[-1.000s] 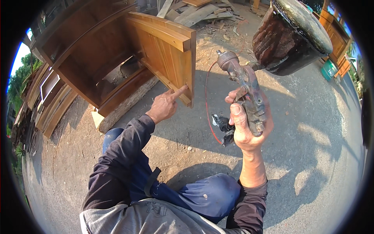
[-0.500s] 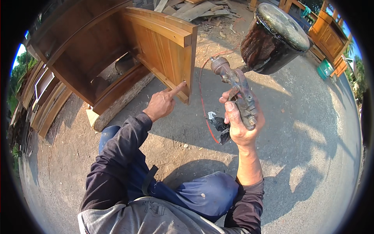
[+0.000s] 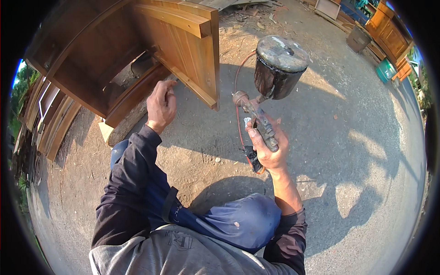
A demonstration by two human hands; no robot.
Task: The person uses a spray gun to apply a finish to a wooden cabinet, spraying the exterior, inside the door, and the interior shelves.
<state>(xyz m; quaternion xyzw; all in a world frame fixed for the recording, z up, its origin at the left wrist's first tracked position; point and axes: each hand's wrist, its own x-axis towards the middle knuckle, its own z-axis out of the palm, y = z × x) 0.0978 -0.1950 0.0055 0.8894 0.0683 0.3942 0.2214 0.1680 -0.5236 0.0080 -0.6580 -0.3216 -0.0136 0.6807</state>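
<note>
We've our R hand (image 3: 273, 153) wrapped round a grimy grey metal spray gun (image 3: 257, 117) w/ a dark-stained, lidded cylindrical cup (image 3: 274, 83), held right of centre, a thin red hose (image 3: 237, 124) curving just to its left. Our L hand (image 3: 161, 106) is empty, fingers loosely bent, nr the bottom edge of an open golden-brown wooden cabinet door (image 3: 190, 52), far left.

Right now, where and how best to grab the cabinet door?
Likely best: pinch the cabinet door by its free edge, near the lower corner, coming from the near side. It stands open, so that narrow edge juts clear of the cabinet.
</note>
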